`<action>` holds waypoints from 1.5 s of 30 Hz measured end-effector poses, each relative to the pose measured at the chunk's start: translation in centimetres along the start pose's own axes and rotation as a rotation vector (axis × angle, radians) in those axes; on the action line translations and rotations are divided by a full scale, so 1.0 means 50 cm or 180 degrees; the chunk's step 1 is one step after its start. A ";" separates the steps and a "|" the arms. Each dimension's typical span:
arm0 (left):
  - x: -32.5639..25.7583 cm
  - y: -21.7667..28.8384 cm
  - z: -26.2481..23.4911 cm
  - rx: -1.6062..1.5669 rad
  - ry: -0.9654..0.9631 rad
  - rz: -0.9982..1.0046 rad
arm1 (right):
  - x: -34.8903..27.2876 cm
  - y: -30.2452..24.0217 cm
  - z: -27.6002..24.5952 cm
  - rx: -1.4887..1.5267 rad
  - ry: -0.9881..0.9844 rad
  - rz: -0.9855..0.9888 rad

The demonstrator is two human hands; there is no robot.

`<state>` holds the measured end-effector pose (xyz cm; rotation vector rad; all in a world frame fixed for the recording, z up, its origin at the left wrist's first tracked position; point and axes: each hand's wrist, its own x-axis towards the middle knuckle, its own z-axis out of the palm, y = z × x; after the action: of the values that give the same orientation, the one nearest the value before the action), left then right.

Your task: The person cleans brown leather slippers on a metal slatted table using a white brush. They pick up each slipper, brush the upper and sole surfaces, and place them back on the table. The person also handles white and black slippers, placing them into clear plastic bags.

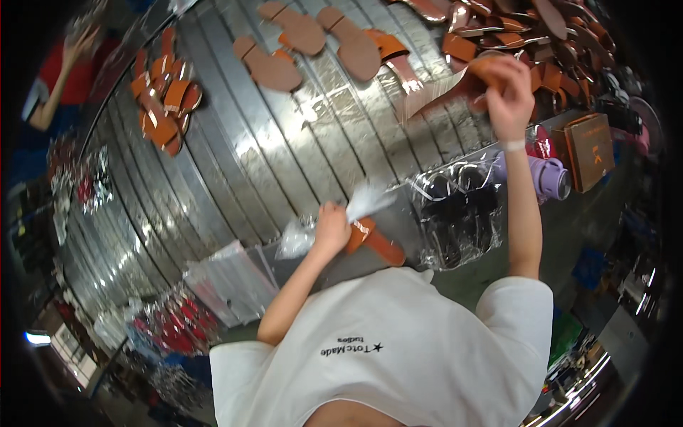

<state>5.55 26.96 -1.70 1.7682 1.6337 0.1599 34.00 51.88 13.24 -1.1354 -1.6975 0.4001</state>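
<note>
My left hand [332, 229] is closed at the near edge of the metal slatted table [235, 153], gripping a blurred, crumpled translucent white sheet [366, 201]. Just right of that hand is a tan slide sandal [386, 249]; whether the fingers also touch it I cannot tell. Farther right and away from me, my right hand [511, 92] has its fingers curled over the orange strap of another sandal [442, 91], whose sole is smeared by motion. Beside it is a heap of shiny tan sandals [509, 32].
Several sandals lie soles up [274, 67] at the far side, with a small cluster [165, 99] to the left. Along the near edge are clear bags [231, 281], bagged black sandals [459, 213], a purple bottle [548, 178] and a brown box [585, 151]. Another person [78, 71] stands far left.
</note>
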 end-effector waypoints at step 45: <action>0.119 -0.064 -0.046 -0.1858 -0.1543 -0.0272 | -0.638 -0.143 0.230 0.1618 -0.1336 0.3771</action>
<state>2.86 33.13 -3.99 1.1732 1.1542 0.1365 21.93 24.57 -4.38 -1.6140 -0.9380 1.7809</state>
